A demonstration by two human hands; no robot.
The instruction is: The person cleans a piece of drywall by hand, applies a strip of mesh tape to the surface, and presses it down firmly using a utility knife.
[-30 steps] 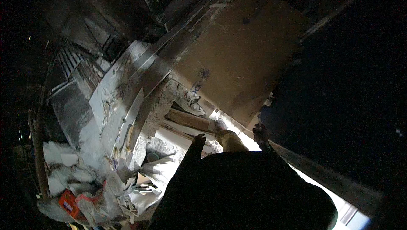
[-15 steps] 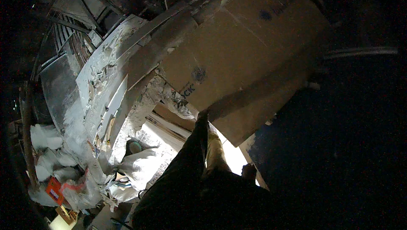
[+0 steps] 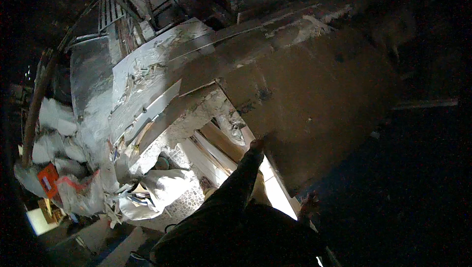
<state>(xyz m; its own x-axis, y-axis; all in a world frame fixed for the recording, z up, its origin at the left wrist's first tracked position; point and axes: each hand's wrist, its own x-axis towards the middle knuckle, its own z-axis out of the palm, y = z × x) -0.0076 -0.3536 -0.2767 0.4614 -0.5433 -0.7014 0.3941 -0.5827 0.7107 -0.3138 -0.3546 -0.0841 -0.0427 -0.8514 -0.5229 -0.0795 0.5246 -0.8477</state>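
Big brown cardboard sheet [image 3: 319, 97] sits center-right of the frame, left hand [image 3: 256, 144] right at its lower-left edge, right hand [image 3: 309, 205] near its bottom corner. Honestly too dark to tell if either grip's clenched or loose. White sack [image 3: 171, 188]'s lower left.

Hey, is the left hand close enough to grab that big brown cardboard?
Probably yes: the left hand is right at the lower-left edge of the cardboard, and nothing shows in between. It's too dark to tell whether it already holds on.
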